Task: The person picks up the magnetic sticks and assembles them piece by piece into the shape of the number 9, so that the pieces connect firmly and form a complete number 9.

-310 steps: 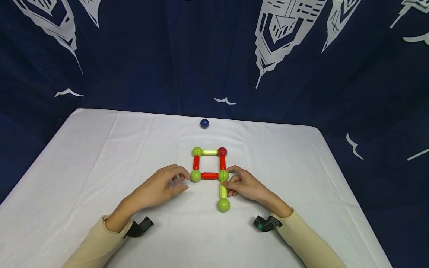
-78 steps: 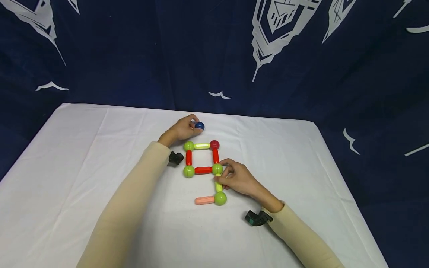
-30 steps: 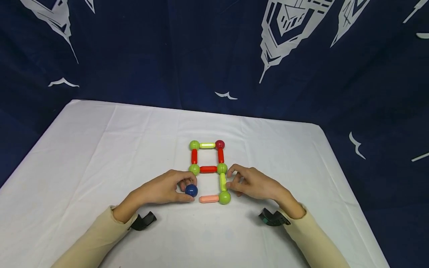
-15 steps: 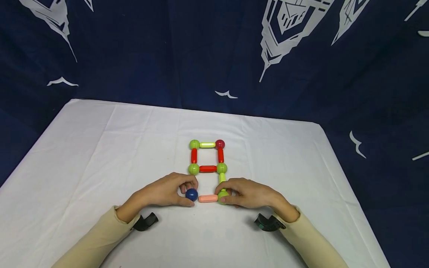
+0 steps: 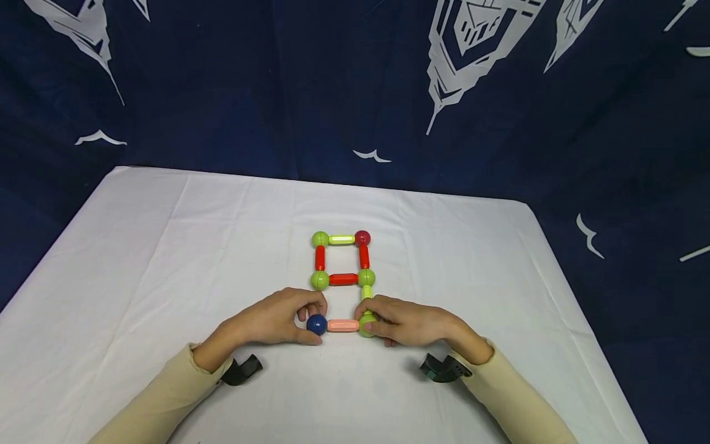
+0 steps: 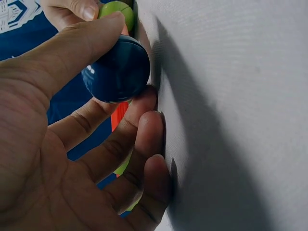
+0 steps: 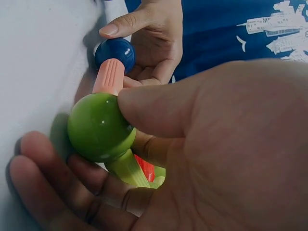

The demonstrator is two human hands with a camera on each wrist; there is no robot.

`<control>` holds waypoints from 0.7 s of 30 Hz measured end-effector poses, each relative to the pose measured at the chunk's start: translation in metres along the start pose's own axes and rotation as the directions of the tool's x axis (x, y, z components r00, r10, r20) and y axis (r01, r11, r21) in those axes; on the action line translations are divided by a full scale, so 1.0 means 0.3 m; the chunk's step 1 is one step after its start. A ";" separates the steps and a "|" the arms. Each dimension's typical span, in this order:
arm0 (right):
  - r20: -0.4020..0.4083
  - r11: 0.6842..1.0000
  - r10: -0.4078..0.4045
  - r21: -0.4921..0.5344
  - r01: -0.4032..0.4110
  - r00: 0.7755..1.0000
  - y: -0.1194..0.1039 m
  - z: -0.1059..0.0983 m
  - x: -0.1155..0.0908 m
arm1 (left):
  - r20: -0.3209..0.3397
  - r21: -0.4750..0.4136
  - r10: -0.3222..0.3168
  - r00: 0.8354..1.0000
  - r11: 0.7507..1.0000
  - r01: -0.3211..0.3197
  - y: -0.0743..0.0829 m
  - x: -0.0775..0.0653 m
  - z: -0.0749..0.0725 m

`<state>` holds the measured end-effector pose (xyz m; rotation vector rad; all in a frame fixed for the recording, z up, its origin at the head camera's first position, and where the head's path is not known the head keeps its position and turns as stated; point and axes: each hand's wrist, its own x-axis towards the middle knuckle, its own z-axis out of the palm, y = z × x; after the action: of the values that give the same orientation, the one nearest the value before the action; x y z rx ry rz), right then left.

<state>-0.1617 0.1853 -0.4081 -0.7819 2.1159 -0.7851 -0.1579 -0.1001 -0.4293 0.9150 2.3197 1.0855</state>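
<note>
My left hand [image 5: 280, 317] holds a dark blue ball [image 5: 317, 324] between thumb and fingers. The ball touches the left end of a pink magnetic rod [image 5: 342, 325]. At that rod's right end, my right hand [image 5: 413, 320] grips a green ball [image 7: 98, 127] with thumb and fingers. A yellow-green rod [image 5: 367, 292], partly covered by the right fingers, runs from this ball up to another green ball [image 5: 366, 277]. Above is a closed square: red rods [image 5: 343, 279] on three sides, a yellow-green rod [image 5: 341, 239] on top, and a red ball [image 5: 362, 238] at its upper right corner.
Green balls [image 5: 320, 239] make up the square's other corners. Everything lies on a white-clothed table [image 5: 166, 246]. Behind it hangs a dark blue curtain [image 5: 222, 92] with white prints. Black wrist cameras [image 5: 242, 370] sit under both sleeves.
Earlier the pink rod joined the lower green ball, and my left hand brought the blue ball from the back. My right hand moved from the yellow-green rod to that green ball; blue ball and pink rod now meet.
</note>
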 end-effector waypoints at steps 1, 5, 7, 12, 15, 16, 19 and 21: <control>-0.001 1.000 0.001 0.007 -0.001 1.000 0.001 0.001 0.002 | -0.001 0.000 0.002 1.000 1.000 -0.002 0.000 0.000 0.000; -0.021 1.000 0.003 0.003 -0.003 1.000 0.003 0.002 0.007 | -0.010 0.000 0.005 1.000 1.000 -0.005 0.000 -0.001 0.001; -0.049 1.000 -0.001 -0.017 0.001 0.999 0.004 0.004 0.011 | -0.019 0.008 0.002 1.000 1.000 -0.002 -0.002 -0.001 0.002; -0.109 0.999 -0.005 -0.042 0.000 0.994 0.002 0.006 0.021 | -0.060 0.046 -0.010 0.998 0.999 0.012 -0.010 0.001 -0.002; -0.107 0.999 0.004 -0.038 -0.009 0.994 0.004 0.004 0.023 | -0.131 0.069 -0.023 0.991 0.997 0.033 -0.014 0.008 -0.014; -0.105 0.999 0.005 -0.038 -0.009 0.994 0.004 0.003 0.023 | -0.160 0.083 -0.028 0.987 0.996 0.042 -0.016 0.012 -0.018; -0.097 0.999 0.003 -0.039 -0.006 0.995 0.006 -0.001 0.022 | -0.231 0.124 -0.040 0.972 0.990 0.071 -0.020 0.029 -0.034; -0.091 0.999 0.000 -0.037 -0.003 0.996 0.005 -0.003 0.022 | -0.254 0.172 -0.040 0.966 0.981 0.086 -0.023 0.045 -0.044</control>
<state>-0.1664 0.1817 -0.4117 -0.7775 2.2175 -0.7963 -0.1779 -0.1006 -0.4280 0.8001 2.6728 1.0255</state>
